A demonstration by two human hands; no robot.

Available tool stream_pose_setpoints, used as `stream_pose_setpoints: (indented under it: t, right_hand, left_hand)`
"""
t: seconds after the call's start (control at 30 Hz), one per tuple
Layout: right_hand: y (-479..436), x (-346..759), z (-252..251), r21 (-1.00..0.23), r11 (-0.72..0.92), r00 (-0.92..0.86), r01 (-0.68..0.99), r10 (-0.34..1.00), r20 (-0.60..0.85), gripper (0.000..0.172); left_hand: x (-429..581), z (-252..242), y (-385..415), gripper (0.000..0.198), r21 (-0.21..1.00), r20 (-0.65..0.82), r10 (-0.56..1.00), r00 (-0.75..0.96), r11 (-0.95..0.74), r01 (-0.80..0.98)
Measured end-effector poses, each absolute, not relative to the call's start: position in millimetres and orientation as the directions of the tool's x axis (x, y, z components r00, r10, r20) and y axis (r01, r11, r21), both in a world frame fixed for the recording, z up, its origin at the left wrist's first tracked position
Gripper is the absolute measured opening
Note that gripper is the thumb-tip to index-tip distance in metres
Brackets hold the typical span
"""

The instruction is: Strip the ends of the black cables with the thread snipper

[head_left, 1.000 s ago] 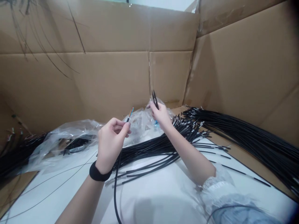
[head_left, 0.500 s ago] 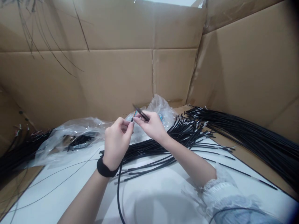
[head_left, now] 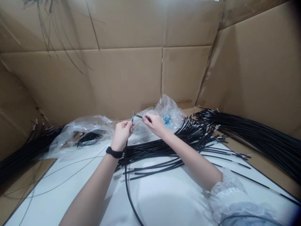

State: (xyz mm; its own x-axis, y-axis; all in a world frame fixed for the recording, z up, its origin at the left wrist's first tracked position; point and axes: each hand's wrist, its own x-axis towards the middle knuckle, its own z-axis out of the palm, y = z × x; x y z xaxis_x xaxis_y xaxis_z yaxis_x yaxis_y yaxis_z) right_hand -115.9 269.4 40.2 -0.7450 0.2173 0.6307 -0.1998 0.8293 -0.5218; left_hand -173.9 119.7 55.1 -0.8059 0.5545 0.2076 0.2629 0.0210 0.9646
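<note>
My left hand, with a black band on the wrist, pinches a black cable near its end. Thin coloured wires, mostly blue to the eye, stick up from that end above my fingertips. The rest of the cable hangs down toward the front edge of the view. In my right hand are dark, slim tweezers, closed in by my fingers. Their tips point left and reach the wires; whether they grip one is too small to tell.
Behind my hands lies a bundle of black cables on the white surface. More black cables are heaped at right, others at left. Clear plastic bags lie behind, one near small blue pieces. Cardboard walls enclose the space.
My right hand has drawn away from the left, and the tweezers now lie across the wires from the right. The wires stand upright above my left fingers. The view has shifted slightly.
</note>
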Motion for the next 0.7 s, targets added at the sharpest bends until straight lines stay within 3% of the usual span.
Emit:
stream_pose_setpoints:
  t: [0.1, 0.3, 0.5, 0.7]
  right_hand:
    - [278, -120, 28, -0.42, 0.889, -0.751, -0.18, 0.151, 0.643, 0.031]
    - [281, -127, 17, -0.375, 0.91, -0.741, -0.175, 0.128, 0.659, 0.029]
    - [273, -130, 16, -0.364, 0.917, -0.765, -0.161, 0.117, 0.633, 0.032]
    - [270, -136, 5, -0.416, 0.908, -0.838, -0.043, 0.195, 0.51, 0.034]
  left_hand:
    - [-179, 52, 120, 0.024, 0.991, 0.128, 0.597, -0.792, -0.043, 0.128]
    - [-182, 48, 121, 0.019, 0.998, 0.022, 0.642, -0.767, -0.062, -0.024]
    - [-187, 38, 125, 0.017, 0.999, -0.033, 0.623, -0.782, -0.01, -0.05]
    - [-195, 22, 129, 0.024, 0.983, -0.093, 0.581, -0.809, 0.184, 0.02]
